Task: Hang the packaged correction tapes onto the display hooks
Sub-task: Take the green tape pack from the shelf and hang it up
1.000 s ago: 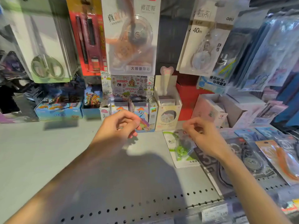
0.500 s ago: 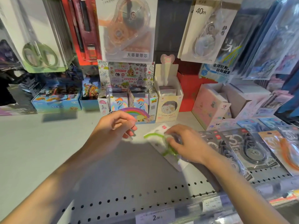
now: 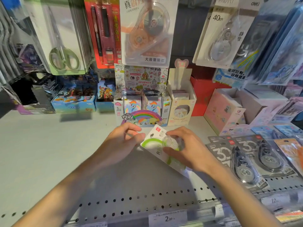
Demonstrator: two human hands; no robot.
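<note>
The right hand point(image 3: 186, 149) holds a packaged correction tape with a green swirl point(image 3: 158, 145) just above the pale grey shelf point(image 3: 49, 153); its thumb and fingers curl round the clear blister, so this grip is closed on the pack. The card is tilted, its top corner with a red logo pointing up and away from the person. The left hand point(image 3: 121, 143) sits at the card's left edge with fingers curled; its fingertips seem to touch or pinch that edge, though blur makes this hard to confirm.

To the right, 2 dark packs marked "30" point(image 3: 242, 159) lie flat on the shelf, overlapping, with an orange pack point(image 3: 290, 153) beside them. Directly behind the hands stands a My Little Pony display box point(image 3: 142, 110), with a cream box point(image 3: 182, 104) next to it. Above, a large orange correction tape pack point(image 3: 146, 31) hangs at centre, a "40m" pack point(image 3: 224, 33) to its right, and scissors point(image 3: 64, 51) to the left. A price label reading 2.00 point(image 3: 167, 218) is fixed to the shelf's front edge.
</note>
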